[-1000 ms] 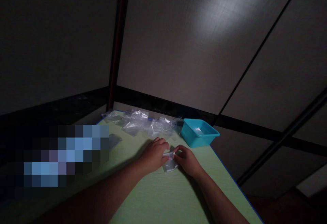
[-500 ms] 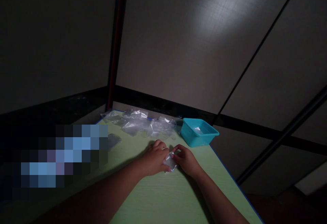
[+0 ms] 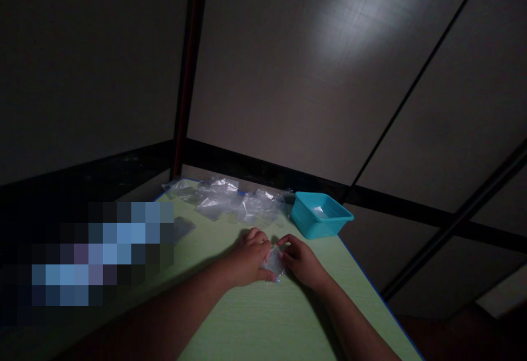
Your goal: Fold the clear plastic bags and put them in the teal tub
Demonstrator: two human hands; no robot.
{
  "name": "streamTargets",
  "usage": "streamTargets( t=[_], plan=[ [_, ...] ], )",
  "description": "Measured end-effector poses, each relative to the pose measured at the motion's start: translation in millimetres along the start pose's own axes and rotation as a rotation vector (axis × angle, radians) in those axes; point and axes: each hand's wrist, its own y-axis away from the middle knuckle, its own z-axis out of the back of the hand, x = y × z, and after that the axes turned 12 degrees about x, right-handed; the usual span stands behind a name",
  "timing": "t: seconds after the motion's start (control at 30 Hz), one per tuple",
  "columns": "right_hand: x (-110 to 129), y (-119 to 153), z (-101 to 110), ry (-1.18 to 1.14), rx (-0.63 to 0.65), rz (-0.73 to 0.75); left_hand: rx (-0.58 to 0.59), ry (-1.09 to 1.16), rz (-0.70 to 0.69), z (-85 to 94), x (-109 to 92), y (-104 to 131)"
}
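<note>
A small clear plastic bag (image 3: 273, 262) is between my two hands, just above or on the light green table (image 3: 247, 322); I cannot tell whether it touches the surface. My left hand (image 3: 252, 258) grips its left side, fingers curled and thumb stretched along the near edge. On the right edge, my right hand (image 3: 300, 259) pinches the plastic between thumb and fingers. Whether anything lies inside the bag is too dim to make out.
Several crumpled clear plastic bags (image 3: 222, 196) lie along the table's far edge. A turquoise basket (image 3: 321, 224) stands at the far right edge with something pale inside. A flat greyish packet (image 3: 183, 229) lies at left, beside a blurred-out patch. Panelled walls rise behind.
The small bag now shows a little more flatly between my hands. My left thumb has shifted slightly along its near edge; otherwise both hands have barely moved.
</note>
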Motion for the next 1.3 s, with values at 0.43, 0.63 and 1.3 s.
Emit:
streamTargets(
  t=[0.43,0.63,1.3],
  plan=[
    [4,2,-1,0.189,-0.053,0.018,-0.021,-0.017,-0.008,-1.5,-3,1],
    [4,4,-2,0.224,-0.053,0.015,-0.024,-0.024,-0.017,-2.3,-3,1],
    [5,4,-4,0.371,-0.090,-0.004,-0.055,-0.135,-0.032,-2.1,-8,1]
  ],
)
